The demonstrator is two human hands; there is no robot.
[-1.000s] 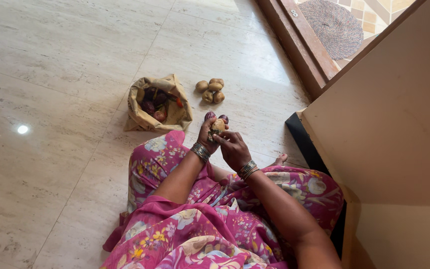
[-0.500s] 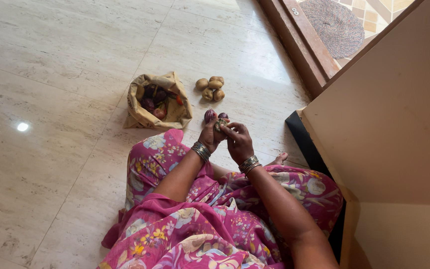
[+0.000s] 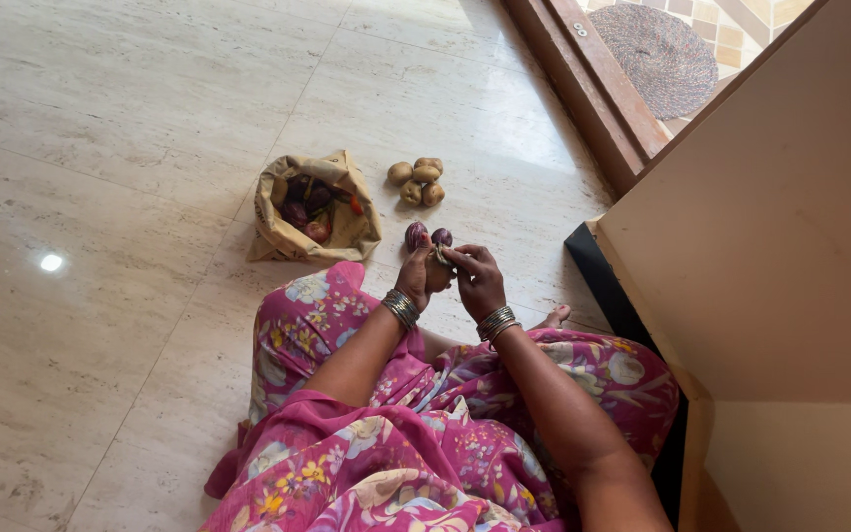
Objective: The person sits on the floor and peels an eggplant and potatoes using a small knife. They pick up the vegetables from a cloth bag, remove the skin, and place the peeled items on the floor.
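Seated on the marble floor [image 3: 100,325], a person gripped a small potato [image 3: 436,273] in the curled left hand [image 3: 416,276] while the right hand [image 3: 480,281] pinched at its top; two purple onions [image 3: 427,236] lay just beyond, then an open paper bag [image 3: 312,207] and four potatoes [image 3: 417,181]. A loosened grip could send it rolling away

We see a pale marble floor [image 3: 130,128] carrying an open paper bag [image 3: 315,207], four potatoes [image 3: 417,181] and two purple onions [image 3: 427,236].
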